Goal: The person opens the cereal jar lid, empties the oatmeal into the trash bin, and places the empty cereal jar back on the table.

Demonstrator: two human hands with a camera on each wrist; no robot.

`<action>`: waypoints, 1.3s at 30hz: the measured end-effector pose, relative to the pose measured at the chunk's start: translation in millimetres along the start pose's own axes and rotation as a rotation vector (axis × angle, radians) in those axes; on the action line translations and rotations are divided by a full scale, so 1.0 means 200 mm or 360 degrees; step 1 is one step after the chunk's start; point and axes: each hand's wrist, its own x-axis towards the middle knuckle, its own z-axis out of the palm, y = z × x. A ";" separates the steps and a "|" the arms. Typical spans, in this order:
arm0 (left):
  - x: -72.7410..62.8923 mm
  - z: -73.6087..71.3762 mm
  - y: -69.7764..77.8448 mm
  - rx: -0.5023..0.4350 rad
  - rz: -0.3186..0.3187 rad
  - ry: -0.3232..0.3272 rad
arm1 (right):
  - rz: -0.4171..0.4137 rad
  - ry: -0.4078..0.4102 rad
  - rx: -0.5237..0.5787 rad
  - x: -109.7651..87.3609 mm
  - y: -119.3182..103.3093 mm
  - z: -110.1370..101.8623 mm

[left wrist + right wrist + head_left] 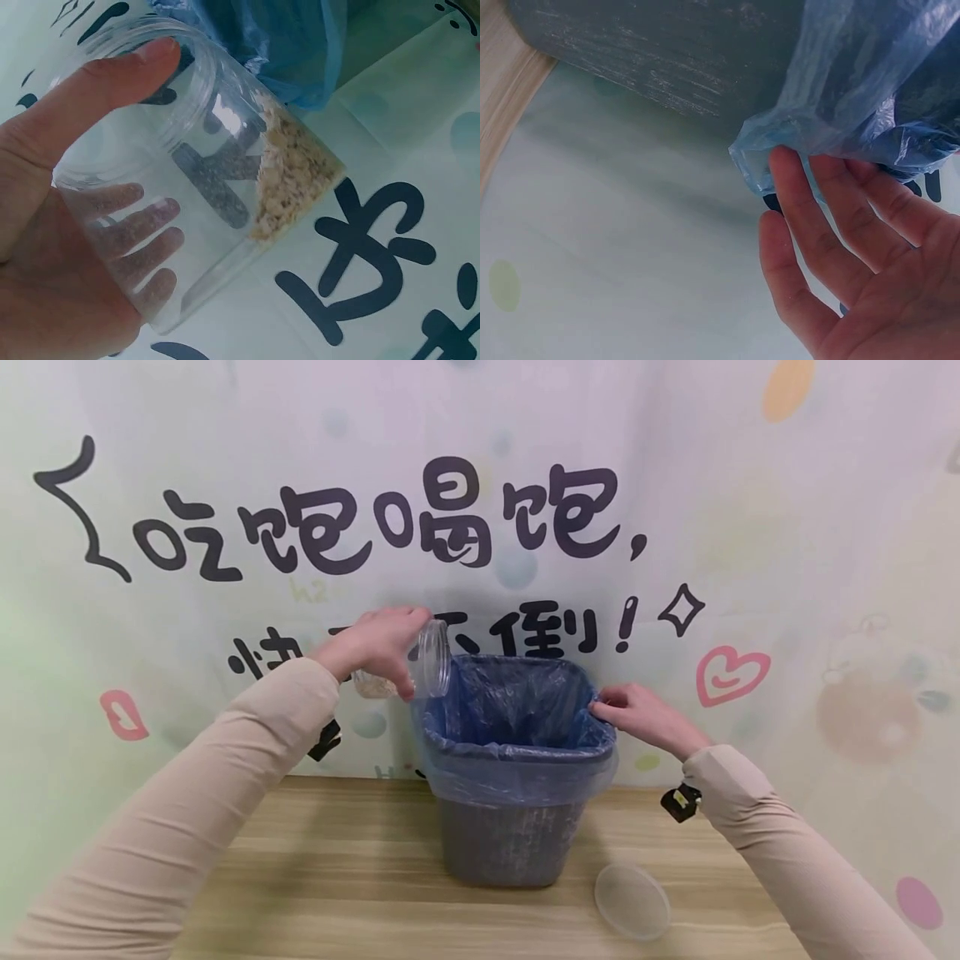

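My left hand (382, 643) grips a clear plastic jar (433, 662), thumb across the mouth end and fingers around the wall. The jar lies tilted on its side, mouth toward the bin, at the left rim. Rolled oats (292, 176) are heaped at its bottom end in the left wrist view. A dark grey trash bin (510, 843) stands upright, lined with a blue plastic bag (517, 781) folded over its rim. At the right rim my right hand (651, 718) holds the bagged edge; its fingers touch the bag's outside in the right wrist view, where the thumb is hidden.
A round translucent lid (632, 902) lies on the wooden table (337, 877), right of the bin's base. Close behind the bin hangs a pale printed backdrop (787, 568) with large black characters.
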 end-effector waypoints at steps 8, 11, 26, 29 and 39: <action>0.02 -0.01 0.05 0.0101 -0.0064 -0.0047 | 0.0013 0.0005 0.0008 0.00 0.00 0.00; 0.03 -0.02 0.06 0.0102 -0.0103 -0.0085 | 0.0026 -0.0005 0.0006 0.00 0.00 0.00; 0.06 -0.01 0.17 0.0336 -0.0212 -0.0085 | 0.0080 -0.0018 0.0059 0.00 -0.01 0.00; 0.07 -0.01 0.18 0.0363 -0.0224 -0.0104 | 0.0081 -0.0018 0.0062 0.00 -0.01 0.00; 0.10 0.00 0.21 0.0576 -0.0235 -0.0131 | 0.0086 -0.0030 0.0069 0.00 -0.02 0.00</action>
